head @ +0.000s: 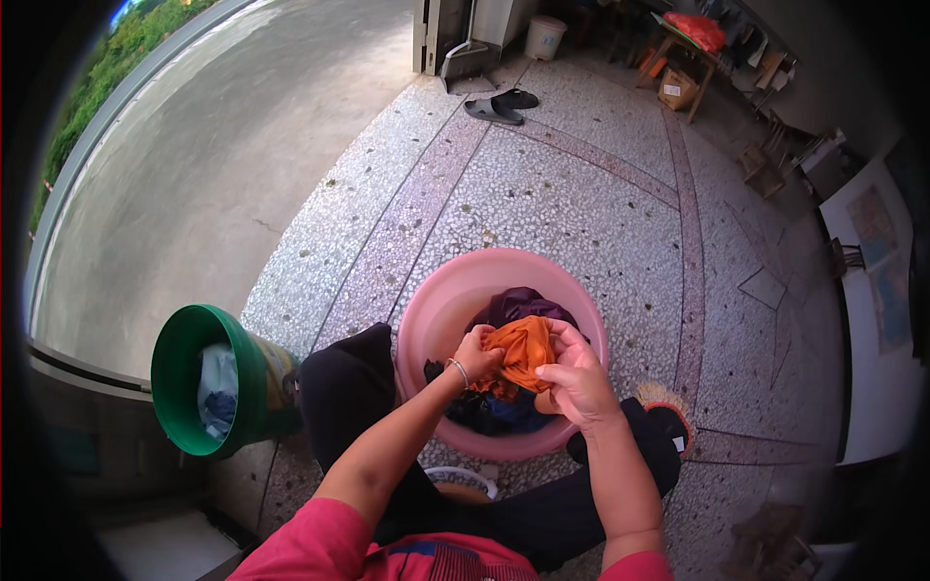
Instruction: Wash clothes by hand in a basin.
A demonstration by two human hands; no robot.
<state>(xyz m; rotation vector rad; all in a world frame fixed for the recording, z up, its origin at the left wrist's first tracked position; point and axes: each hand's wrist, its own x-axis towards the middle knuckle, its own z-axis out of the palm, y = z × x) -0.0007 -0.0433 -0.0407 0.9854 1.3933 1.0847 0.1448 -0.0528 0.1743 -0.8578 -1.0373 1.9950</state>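
Note:
An orange cloth (524, 348) is bunched up between my two hands, above a pink plastic basin (429, 290). My left hand (476, 356), with a bracelet at the wrist, grips its left side. On the right side my right hand (577, 378) pinches the fabric between thumb and fingers. Beneath the hands the basin holds water and several garments: a dark purple one (519, 301) at the back, black cloth (465, 414) at the left front and dark blue cloth (519, 415) at the front. My hands and the orange cloth hide part of this pile.
A green bucket (240, 407) with pale and blue cloth inside stands left of my knee. A white handle or rim (461, 476) shows between my legs. Black slippers (498, 109), a dustpan (465, 69) and a white bin (545, 38) are farther off on the terrazzo floor (567, 196).

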